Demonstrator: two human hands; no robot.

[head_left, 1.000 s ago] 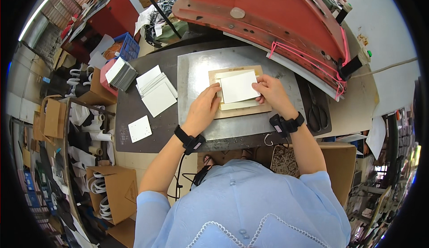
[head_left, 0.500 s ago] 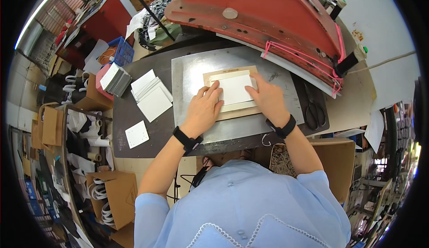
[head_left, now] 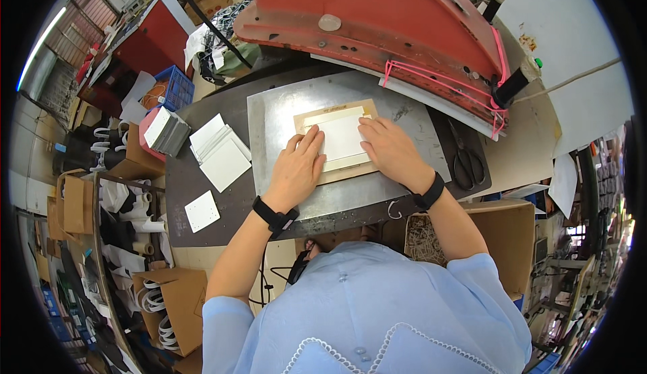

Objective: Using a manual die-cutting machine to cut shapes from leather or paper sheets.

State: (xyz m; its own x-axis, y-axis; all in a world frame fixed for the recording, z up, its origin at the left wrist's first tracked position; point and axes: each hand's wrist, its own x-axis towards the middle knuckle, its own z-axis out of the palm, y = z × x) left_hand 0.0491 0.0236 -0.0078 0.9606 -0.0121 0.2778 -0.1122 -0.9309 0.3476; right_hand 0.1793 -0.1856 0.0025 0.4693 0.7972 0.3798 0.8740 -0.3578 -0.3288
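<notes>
A white rectangular sheet [head_left: 342, 139] lies on a tan board with a pale raised frame [head_left: 350, 172], which rests on a grey metal plate [head_left: 268, 114]. My left hand [head_left: 296, 164] lies over the left edge of the sheet with its fingers stretched forward. At the right edge, the fingertips of my right hand [head_left: 394, 148] rest flat on the sheet, partly covering that side of the board. Both hands are open, palms down, and grip nothing that I can see. Their fingers hide the sheet's side edges.
The red machine head [head_left: 377, 30] overhangs the far side. On the dark table, white cards [head_left: 222, 162] lie left of the plate, with a punched white card [head_left: 202, 212] nearer me. A card stack [head_left: 167, 131] stands farther left. Black scissors [head_left: 466, 165] lie at right.
My right hand's fingers have shifted from the sheet's far right corner to lie along its right edge. My left hand stays at the left edge. The whole view has shifted slightly.
</notes>
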